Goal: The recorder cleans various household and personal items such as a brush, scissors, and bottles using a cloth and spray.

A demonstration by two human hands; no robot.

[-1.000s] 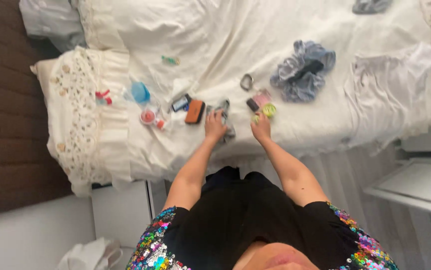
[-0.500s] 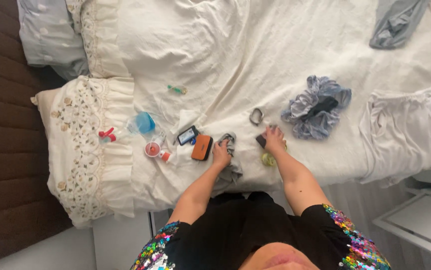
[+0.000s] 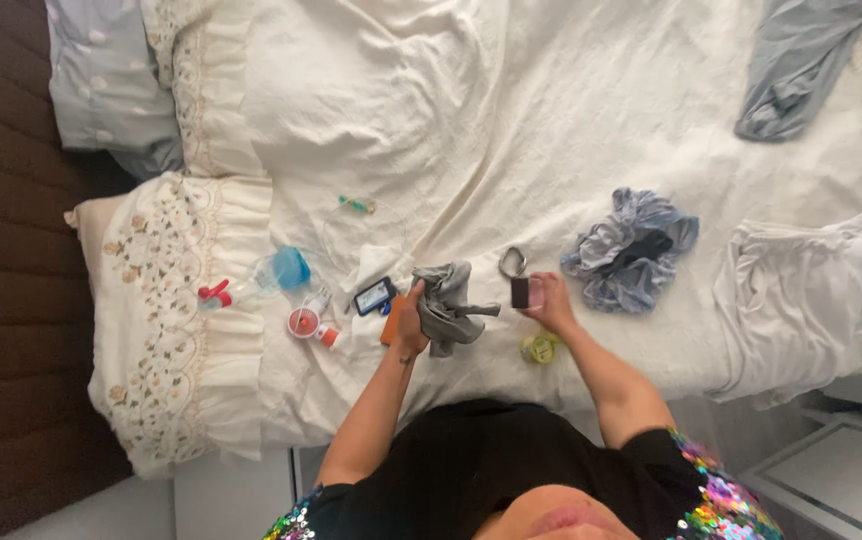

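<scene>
Left hand (image 3: 409,322): clenched on a grey cloth pouch (image 3: 446,303), which lay flat on the bed (image 3: 571,120) half a second ago and is now lifted and bunched, long axis roughly upright, a tab pointing toward the right hand (image 3: 549,300).
Right hand: grasping a small dark-and-pink case (image 3: 522,292), raised off the sheet since then.
Orange case (image 3: 389,310): mostly hidden behind the left hand.
Yellow-green item (image 3: 539,347): below the right wrist, kind unclear.
Metal ring (image 3: 513,263): just above the right hand.

On the bed (image 3: 551,120), the cloth (image 3: 446,300) sits between a phone (image 3: 374,296) on its left and a ring (image 3: 513,262) on its right; pillows (image 3: 181,320) lie far left.
</scene>
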